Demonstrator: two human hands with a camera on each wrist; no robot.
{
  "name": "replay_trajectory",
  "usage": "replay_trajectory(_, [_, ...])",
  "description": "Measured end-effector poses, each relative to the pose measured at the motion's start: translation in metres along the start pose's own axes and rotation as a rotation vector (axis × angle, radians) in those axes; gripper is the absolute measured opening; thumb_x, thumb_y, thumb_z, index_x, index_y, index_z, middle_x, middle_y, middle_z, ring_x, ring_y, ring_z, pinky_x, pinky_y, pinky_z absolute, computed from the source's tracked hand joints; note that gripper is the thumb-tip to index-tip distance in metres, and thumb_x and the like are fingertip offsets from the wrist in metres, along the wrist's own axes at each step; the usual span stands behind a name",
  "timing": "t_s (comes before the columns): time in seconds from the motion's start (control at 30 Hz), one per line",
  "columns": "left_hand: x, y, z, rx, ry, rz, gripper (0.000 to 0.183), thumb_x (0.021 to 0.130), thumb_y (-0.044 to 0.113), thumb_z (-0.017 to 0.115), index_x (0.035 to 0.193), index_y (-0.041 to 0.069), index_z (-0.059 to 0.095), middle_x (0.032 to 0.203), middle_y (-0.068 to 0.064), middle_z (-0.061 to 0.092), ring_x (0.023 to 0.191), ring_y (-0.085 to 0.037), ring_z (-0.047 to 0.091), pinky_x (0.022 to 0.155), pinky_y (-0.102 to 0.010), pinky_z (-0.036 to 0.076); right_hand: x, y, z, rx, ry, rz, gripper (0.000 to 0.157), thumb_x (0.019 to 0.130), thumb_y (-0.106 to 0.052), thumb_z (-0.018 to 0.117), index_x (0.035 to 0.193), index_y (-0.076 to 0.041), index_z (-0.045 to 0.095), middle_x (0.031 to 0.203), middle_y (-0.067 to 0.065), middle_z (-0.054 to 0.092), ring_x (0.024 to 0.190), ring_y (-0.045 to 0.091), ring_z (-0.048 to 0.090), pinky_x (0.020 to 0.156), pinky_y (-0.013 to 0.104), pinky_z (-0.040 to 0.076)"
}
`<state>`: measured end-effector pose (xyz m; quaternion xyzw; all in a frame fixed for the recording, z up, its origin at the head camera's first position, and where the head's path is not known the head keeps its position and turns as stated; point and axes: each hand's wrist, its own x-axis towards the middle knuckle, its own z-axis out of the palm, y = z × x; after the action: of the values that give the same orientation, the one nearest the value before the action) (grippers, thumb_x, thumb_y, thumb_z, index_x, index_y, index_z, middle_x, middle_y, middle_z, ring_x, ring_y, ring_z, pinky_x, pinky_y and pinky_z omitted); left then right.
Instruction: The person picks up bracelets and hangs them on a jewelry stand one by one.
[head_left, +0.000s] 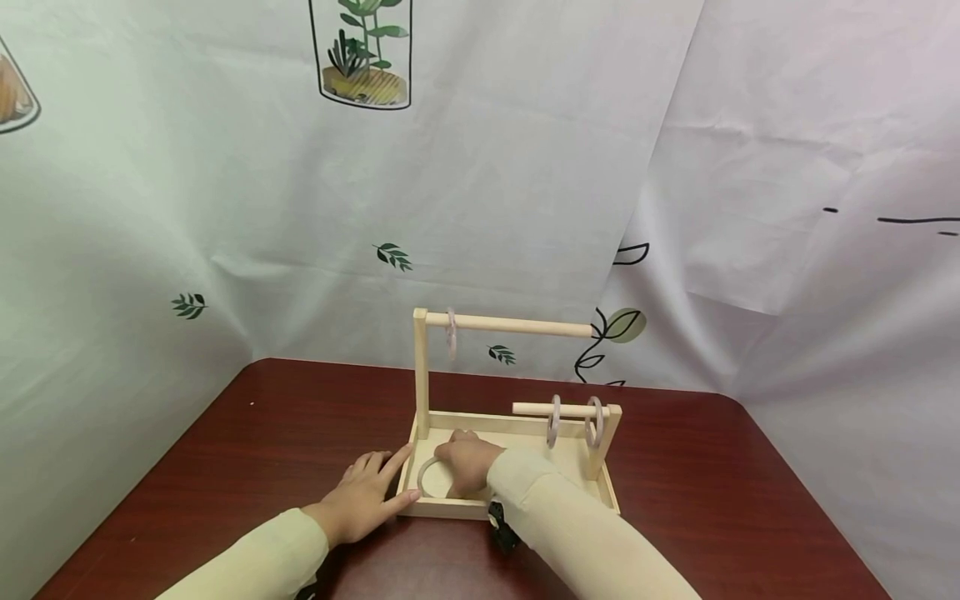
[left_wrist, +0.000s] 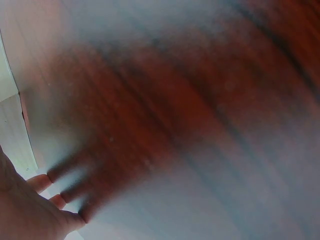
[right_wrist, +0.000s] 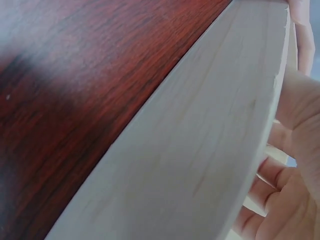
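Observation:
A pale wooden display stand (head_left: 420, 375) has a shallow tray base and two horizontal bars at different heights. My left hand (head_left: 362, 500) rests at the tray's left front corner, fingers spread, fingertips touching the rim. Its loosely extended fingers (left_wrist: 42, 182) also show in the left wrist view. Inside the tray, my right hand (head_left: 470, 462) grips the right side of a pale bangle (head_left: 422, 477); the hand hides part of it. In the right wrist view the right hand's curled fingers (right_wrist: 272, 175) are behind the tray's front wall (right_wrist: 190, 150), and the bangle is out of sight.
One bangle (head_left: 452, 333) hangs near the left end of the upper bar (head_left: 517, 325). Two more, a bangle (head_left: 553, 422) and another bangle (head_left: 588, 429), hang on the lower bar (head_left: 573, 410). The stand sits on a dark red wooden table (head_left: 697, 500) before a white patterned cloth.

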<state>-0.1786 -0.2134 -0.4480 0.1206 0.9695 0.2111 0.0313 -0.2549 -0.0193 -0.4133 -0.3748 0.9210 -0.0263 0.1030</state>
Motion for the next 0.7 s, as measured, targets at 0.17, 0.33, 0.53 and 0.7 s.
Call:
replay_trajectory(0.17, [0.001, -0.002, 0.002, 0.005, 0.015, 0.016, 0.073, 0.094, 0.060, 0.046, 0.152, 0.018, 0.031, 0.134, -0.021, 0.044, 0.129, -0.046, 0.036, 0.099, -0.068, 0.027, 0.002, 0.005, 0.002, 0.005, 0.020, -0.025, 0.046, 0.064, -0.025, 0.088, 0.103, -0.017, 0.067, 0.094, -0.002, 0.055, 0.088, 0.009, 0.046, 0.070, 0.018, 0.038])
replay_trajectory(0.33, [0.001, -0.001, 0.001, 0.003, 0.008, 0.015, 0.074, 0.094, 0.061, 0.046, 0.152, 0.019, 0.030, 0.136, -0.022, 0.043, 0.130, -0.047, 0.034, 0.101, -0.066, 0.027, 0.002, 0.008, 0.005, 0.015, 0.060, -0.037, 0.045, 0.063, -0.029, 0.088, 0.099, -0.015, 0.065, 0.090, -0.003, 0.052, 0.082, 0.007, 0.045, 0.067, 0.017, 0.039])
replay_trajectory(0.53, [0.002, -0.002, 0.002, 0.006, 0.021, 0.019, 0.073, 0.094, 0.059, 0.048, 0.152, 0.018, 0.030, 0.134, -0.022, 0.044, 0.130, -0.047, 0.035, 0.101, -0.065, 0.028, -0.002, 0.011, 0.005, 0.085, 0.097, -0.018, 0.051, 0.060, -0.026, 0.088, 0.101, -0.012, 0.062, 0.093, 0.000, 0.049, 0.083, 0.009, 0.045, 0.068, 0.019, 0.040])
replay_trajectory(0.7, [0.002, -0.001, 0.002, 0.002, 0.011, 0.011, 0.073, 0.094, 0.059, 0.048, 0.152, 0.019, 0.030, 0.134, -0.022, 0.043, 0.130, -0.047, 0.035, 0.100, -0.067, 0.027, -0.003, 0.016, 0.006, 0.165, 0.122, 0.012, 0.069, 0.057, -0.019, 0.086, 0.120, -0.009, 0.060, 0.106, 0.003, 0.050, 0.092, 0.012, 0.047, 0.074, 0.020, 0.042])
